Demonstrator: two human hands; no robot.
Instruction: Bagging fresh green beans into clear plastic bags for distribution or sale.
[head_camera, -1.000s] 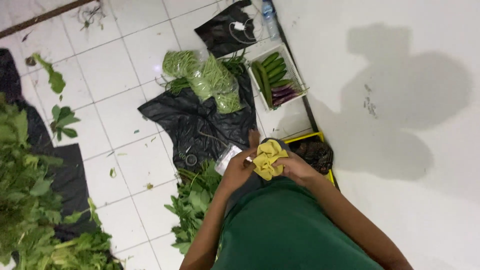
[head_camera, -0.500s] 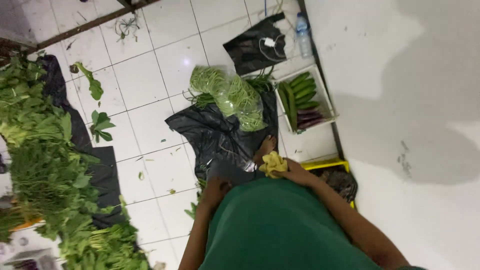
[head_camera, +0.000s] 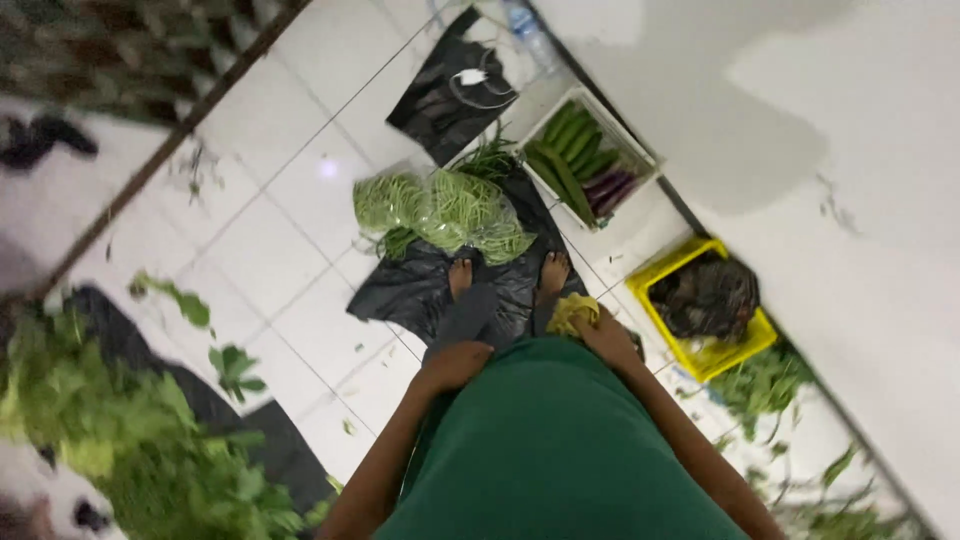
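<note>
Standing barefoot on the black plastic sheet (head_camera: 420, 290), the person has their right hand (head_camera: 608, 335) with fingers clamped on a yellow bundle (head_camera: 572, 312) at the waist; left hand (head_camera: 455, 362) hangs empty, fingers loosely curled; bagged green beans (head_camera: 440, 210) lie sorted ahead

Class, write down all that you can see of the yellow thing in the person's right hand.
The yellow bundle is small, crumpled and soft-looking, perhaps thin plastic or bands; blur hides which. The right hand grips it from below, just in front of the green shirt, so only its upper folds show. It is held in the air above the black sheet where the bare feet stand. The left hand is apart from it.
</note>
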